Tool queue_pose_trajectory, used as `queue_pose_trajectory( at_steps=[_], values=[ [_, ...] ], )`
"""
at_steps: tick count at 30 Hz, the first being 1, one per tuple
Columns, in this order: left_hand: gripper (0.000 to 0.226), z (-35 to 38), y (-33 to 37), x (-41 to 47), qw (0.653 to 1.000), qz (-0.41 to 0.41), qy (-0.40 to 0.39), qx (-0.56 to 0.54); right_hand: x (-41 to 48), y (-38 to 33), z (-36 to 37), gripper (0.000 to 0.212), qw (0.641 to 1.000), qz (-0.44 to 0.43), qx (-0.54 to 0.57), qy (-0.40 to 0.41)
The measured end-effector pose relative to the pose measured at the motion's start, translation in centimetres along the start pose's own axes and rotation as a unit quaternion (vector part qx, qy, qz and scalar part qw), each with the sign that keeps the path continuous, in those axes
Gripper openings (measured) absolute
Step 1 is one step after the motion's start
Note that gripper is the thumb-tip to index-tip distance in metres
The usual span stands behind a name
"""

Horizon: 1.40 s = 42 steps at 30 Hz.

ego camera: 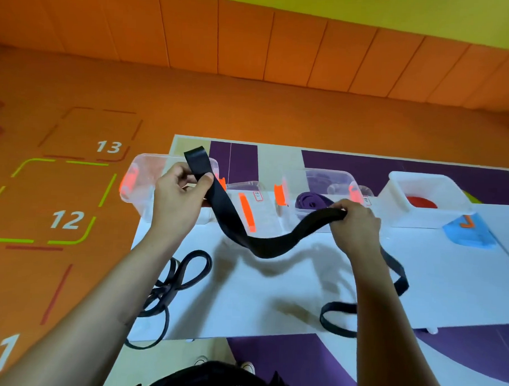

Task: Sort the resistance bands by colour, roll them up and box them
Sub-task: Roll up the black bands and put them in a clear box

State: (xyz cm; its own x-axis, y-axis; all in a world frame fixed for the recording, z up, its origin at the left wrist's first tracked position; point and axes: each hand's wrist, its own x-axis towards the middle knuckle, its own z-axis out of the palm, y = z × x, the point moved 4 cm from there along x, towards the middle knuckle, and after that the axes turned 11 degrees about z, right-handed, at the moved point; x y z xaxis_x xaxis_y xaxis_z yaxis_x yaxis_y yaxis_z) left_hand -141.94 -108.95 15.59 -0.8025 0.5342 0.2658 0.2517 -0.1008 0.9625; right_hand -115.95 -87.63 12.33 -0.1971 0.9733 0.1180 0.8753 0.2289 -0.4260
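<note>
Above the white table (272, 295), left hand (179, 194) and right hand (354, 223) are gripping a black band (262, 247), held apart, its middle sagging before the clear boxes (323, 181).

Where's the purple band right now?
Head view, right of centre: the purple band lies coiled in a clear box, just behind the right hand, left of the white box.

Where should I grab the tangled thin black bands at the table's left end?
Pinch the thin black bands at the big far loop, from above and the right: it lies open and flat on the table, clear of where they cross nearer the edge.
</note>
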Motion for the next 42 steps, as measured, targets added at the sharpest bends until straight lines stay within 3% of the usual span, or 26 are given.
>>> queue_pose_trajectory(
  at_steps=[11, 16, 19, 20, 22, 24, 26, 28, 31, 35, 38, 42],
  values=[
    [0.017, -0.3, -1.6, -0.8, 0.999, -0.045, -0.010, -0.027, -0.5, 0.0, 6.9, 0.022, 0.994, 0.009, -0.083, -0.077],
    [0.024, -0.6, -1.9, -0.8, 0.997, -0.056, -0.017, -0.045, -2.0, 0.8, 9.7, 0.046, 0.945, 0.069, -0.171, -0.268],
    [0.027, -0.6, -2.0, -1.0, 0.996, -0.069, -0.051, -0.040, -3.5, 0.2, 10.9, 0.068, 0.903, 0.038, -0.210, -0.373],
    [0.026, -0.4, -2.0, -1.2, 0.995, -0.071, -0.068, -0.034, -3.5, -0.9, 10.9, 0.066, 0.910, 0.016, -0.171, -0.377],
    [0.027, 0.0, -2.0, -1.6, 0.992, -0.077, -0.092, -0.037, -3.7, -4.3, 9.8, 0.045, 0.932, -0.031, 0.027, -0.359],
    [0.028, 0.4, -2.0, -2.0, 0.991, -0.084, -0.095, -0.046, -4.3, -8.3, 7.7, 0.021, 0.906, -0.057, 0.250, -0.337],
    [0.029, 0.6, -1.9, -2.0, 0.992, -0.083, -0.088, -0.048, -5.6, -11.6, 6.2, 0.019, 0.858, -0.079, 0.356, -0.363],
    [0.028, 0.7, -1.7, -1.8, 0.992, -0.076, -0.086, -0.048, -7.1, -13.4, 6.2, 0.027, 0.836, -0.103, 0.367, -0.395],
    [0.027, 0.4, -1.5, -1.7, 0.992, -0.079, -0.087, -0.045, -8.8, -14.1, 7.1, 0.023, 0.841, -0.128, 0.343, -0.399],
    [0.007, -0.2, -1.3, -1.7, 0.989, -0.094, -0.092, -0.075, -8.9, -14.1, 6.6, 0.021, 0.853, -0.131, 0.346, -0.369],
    [0.005, -1.0, -1.3, -0.9, 0.992, -0.074, -0.079, -0.068, -8.8, -14.1, 5.8, 0.015, 0.855, -0.115, 0.338, -0.375],
    [0.004, -1.2, -0.7, -0.4, 0.994, -0.025, -0.098, -0.037, -9.1, -15.1, 4.6, 0.023, 0.831, -0.105, 0.364, -0.407]
  ],
)
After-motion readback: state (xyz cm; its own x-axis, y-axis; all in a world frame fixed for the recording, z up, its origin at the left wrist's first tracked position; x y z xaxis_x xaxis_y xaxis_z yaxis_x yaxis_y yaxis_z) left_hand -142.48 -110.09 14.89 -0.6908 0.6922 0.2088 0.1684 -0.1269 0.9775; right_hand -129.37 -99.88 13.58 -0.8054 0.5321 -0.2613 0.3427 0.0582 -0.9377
